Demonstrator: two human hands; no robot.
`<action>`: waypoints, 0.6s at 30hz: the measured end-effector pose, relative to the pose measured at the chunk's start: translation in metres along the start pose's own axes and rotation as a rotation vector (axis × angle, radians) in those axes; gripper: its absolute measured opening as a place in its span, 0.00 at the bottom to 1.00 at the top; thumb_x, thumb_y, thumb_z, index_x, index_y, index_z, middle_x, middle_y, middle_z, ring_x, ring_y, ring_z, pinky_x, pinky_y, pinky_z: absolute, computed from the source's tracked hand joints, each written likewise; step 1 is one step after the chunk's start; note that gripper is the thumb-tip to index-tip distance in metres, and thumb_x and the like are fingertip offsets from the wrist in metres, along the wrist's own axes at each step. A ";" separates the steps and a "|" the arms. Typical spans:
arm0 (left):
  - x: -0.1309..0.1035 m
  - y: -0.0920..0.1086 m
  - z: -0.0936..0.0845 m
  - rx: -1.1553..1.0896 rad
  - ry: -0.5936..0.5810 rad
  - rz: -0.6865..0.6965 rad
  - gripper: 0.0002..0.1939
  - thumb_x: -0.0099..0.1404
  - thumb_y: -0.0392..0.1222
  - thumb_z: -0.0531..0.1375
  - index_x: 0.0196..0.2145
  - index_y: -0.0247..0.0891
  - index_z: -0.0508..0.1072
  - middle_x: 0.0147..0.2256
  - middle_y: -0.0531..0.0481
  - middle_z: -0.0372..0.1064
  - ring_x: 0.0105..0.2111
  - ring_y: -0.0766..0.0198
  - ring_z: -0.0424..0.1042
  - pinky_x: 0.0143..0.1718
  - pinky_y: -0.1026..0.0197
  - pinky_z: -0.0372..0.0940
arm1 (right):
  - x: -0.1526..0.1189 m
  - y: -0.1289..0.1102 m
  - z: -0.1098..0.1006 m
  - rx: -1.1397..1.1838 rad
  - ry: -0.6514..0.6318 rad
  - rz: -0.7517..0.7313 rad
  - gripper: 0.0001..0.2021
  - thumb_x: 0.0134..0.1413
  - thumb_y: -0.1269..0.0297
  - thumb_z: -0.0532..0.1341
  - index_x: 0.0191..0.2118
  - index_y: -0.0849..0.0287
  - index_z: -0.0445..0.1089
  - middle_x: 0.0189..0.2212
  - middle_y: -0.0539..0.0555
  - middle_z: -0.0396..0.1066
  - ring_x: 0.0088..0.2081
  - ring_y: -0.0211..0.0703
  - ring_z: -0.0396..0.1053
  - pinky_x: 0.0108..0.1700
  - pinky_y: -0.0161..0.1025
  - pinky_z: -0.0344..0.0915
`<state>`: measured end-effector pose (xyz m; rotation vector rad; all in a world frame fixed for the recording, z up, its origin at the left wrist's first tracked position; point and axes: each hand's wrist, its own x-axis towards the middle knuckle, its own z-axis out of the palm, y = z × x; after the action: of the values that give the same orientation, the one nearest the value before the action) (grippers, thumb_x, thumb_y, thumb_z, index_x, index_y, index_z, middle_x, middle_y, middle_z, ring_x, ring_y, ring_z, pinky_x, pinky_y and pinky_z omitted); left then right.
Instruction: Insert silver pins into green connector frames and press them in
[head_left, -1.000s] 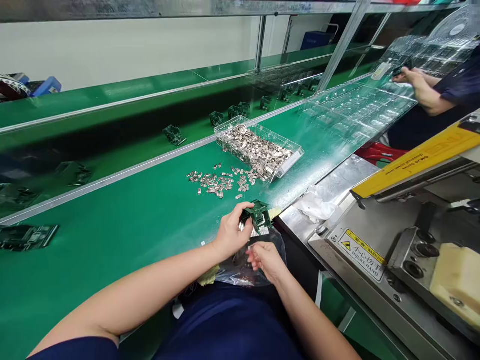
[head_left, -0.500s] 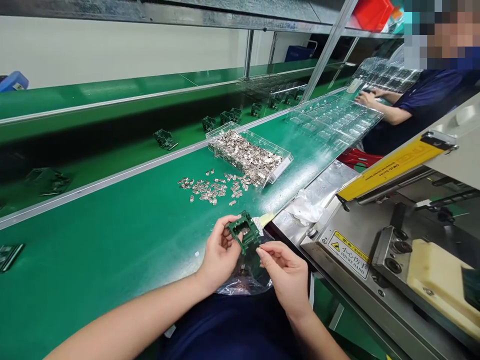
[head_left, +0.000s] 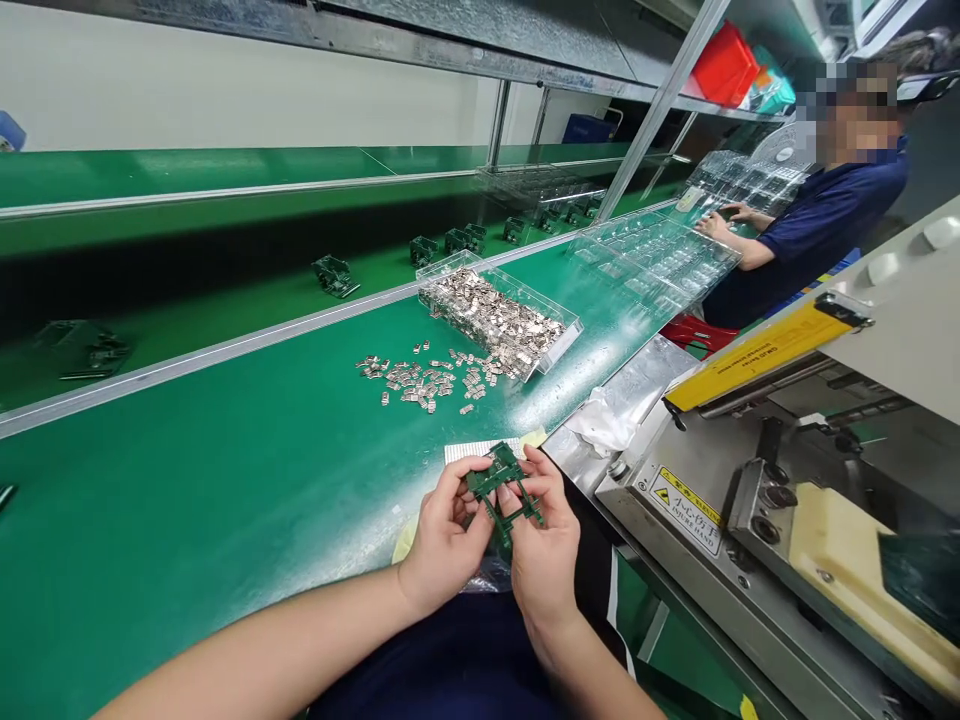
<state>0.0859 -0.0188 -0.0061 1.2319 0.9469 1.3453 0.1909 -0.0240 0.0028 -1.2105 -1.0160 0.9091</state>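
A green plastic frame with an open middle is held above the near edge of the green bench. My left hand is closed on its left side. On the right side my right hand grips it too, the thumb reaching into the opening. Whether a small part sits under that thumb I cannot tell. Ahead of the hands lie scattered small metal clips. Behind them stands a clear plastic box heaped with more of the same clips.
Several similar green frames lie along the conveyor behind a metal rail. A metal machine with a warning label stands close on my right. Clear trays lie farther along, where a co-worker handles something. A printed sheet lies just beyond my hands.
My right hand has moved up and left onto the frame, its thumb now in the opening. The frame has been turned and tilted. The view has shifted slightly.
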 end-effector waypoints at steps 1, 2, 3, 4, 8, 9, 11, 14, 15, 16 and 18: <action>-0.001 0.000 0.000 -0.006 -0.006 0.004 0.13 0.66 0.37 0.57 0.48 0.43 0.63 0.36 0.51 0.70 0.31 0.70 0.70 0.33 0.68 0.67 | 0.000 0.000 0.000 0.100 -0.002 0.051 0.09 0.52 0.61 0.67 0.32 0.56 0.66 0.58 0.58 0.59 0.57 0.53 0.61 0.57 0.49 0.60; -0.001 0.000 0.001 -0.014 -0.017 0.007 0.13 0.66 0.37 0.57 0.48 0.43 0.63 0.36 0.52 0.70 0.31 0.70 0.70 0.33 0.68 0.67 | 0.000 -0.001 0.000 0.194 -0.012 0.098 0.11 0.51 0.61 0.68 0.35 0.55 0.65 0.59 0.58 0.58 0.57 0.53 0.61 0.56 0.49 0.62; -0.001 0.001 0.001 -0.020 -0.030 0.006 0.13 0.66 0.37 0.57 0.48 0.43 0.63 0.36 0.52 0.70 0.31 0.70 0.70 0.33 0.69 0.66 | 0.000 -0.002 -0.003 0.264 -0.038 0.137 0.13 0.51 0.61 0.68 0.38 0.54 0.64 0.59 0.58 0.59 0.57 0.53 0.61 0.55 0.49 0.63; 0.000 0.003 0.002 -0.023 -0.044 0.002 0.13 0.66 0.37 0.57 0.48 0.43 0.63 0.35 0.52 0.70 0.30 0.70 0.70 0.32 0.69 0.66 | 0.001 -0.003 -0.007 0.302 -0.081 0.160 0.15 0.52 0.61 0.68 0.42 0.53 0.64 0.59 0.59 0.59 0.58 0.53 0.61 0.55 0.49 0.63; 0.003 0.013 0.010 0.031 -0.138 -0.046 0.13 0.66 0.38 0.57 0.48 0.42 0.63 0.34 0.52 0.69 0.29 0.70 0.69 0.30 0.69 0.65 | 0.008 -0.018 -0.048 0.108 -0.294 0.005 0.30 0.54 0.65 0.65 0.61 0.48 0.55 0.64 0.58 0.54 0.62 0.53 0.55 0.59 0.50 0.60; 0.004 0.017 0.013 0.062 -0.192 -0.059 0.13 0.66 0.38 0.56 0.48 0.41 0.63 0.33 0.52 0.68 0.28 0.69 0.68 0.29 0.69 0.64 | 0.008 -0.024 -0.062 -0.001 -0.347 -0.078 0.34 0.54 0.67 0.65 0.64 0.47 0.52 0.65 0.57 0.51 0.64 0.53 0.52 0.60 0.50 0.59; 0.007 0.023 0.023 0.148 -0.346 -0.055 0.13 0.66 0.38 0.56 0.48 0.41 0.64 0.30 0.53 0.67 0.26 0.69 0.66 0.27 0.68 0.63 | 0.006 -0.040 -0.094 -0.211 -0.434 -0.240 0.37 0.52 0.69 0.66 0.65 0.45 0.52 0.65 0.55 0.52 0.64 0.55 0.51 0.63 0.53 0.54; 0.020 0.036 0.048 0.251 -0.673 0.009 0.16 0.65 0.37 0.56 0.51 0.42 0.65 0.27 0.54 0.66 0.24 0.68 0.65 0.25 0.67 0.62 | -0.008 -0.065 -0.145 -0.363 -0.414 -0.372 0.32 0.50 0.67 0.70 0.60 0.46 0.61 0.57 0.56 0.64 0.59 0.57 0.59 0.62 0.56 0.56; 0.028 0.041 0.061 0.240 -0.790 0.018 0.20 0.65 0.37 0.57 0.54 0.43 0.63 0.29 0.53 0.68 0.25 0.67 0.67 0.26 0.66 0.64 | -0.015 -0.072 -0.162 -0.376 -0.347 -0.390 0.31 0.49 0.65 0.71 0.59 0.47 0.63 0.54 0.57 0.67 0.58 0.58 0.62 0.60 0.56 0.58; 0.037 0.046 0.077 0.214 -0.898 0.024 0.24 0.64 0.38 0.58 0.57 0.44 0.61 0.32 0.51 0.70 0.28 0.66 0.70 0.28 0.65 0.66 | -0.023 -0.078 -0.180 -0.376 -0.246 -0.398 0.30 0.48 0.63 0.72 0.57 0.48 0.65 0.53 0.58 0.68 0.56 0.59 0.63 0.58 0.56 0.61; 0.054 0.056 0.117 0.174 -1.022 0.090 0.30 0.62 0.39 0.61 0.60 0.44 0.58 0.43 0.45 0.73 0.39 0.59 0.74 0.38 0.60 0.70 | -0.038 -0.087 -0.215 -0.370 0.076 -0.427 0.30 0.46 0.62 0.73 0.56 0.51 0.66 0.51 0.60 0.69 0.54 0.59 0.66 0.55 0.55 0.65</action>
<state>0.1947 0.0156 0.0764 1.8243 0.2682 0.5272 0.3860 -0.1359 0.0708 -1.2502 -1.3547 0.3477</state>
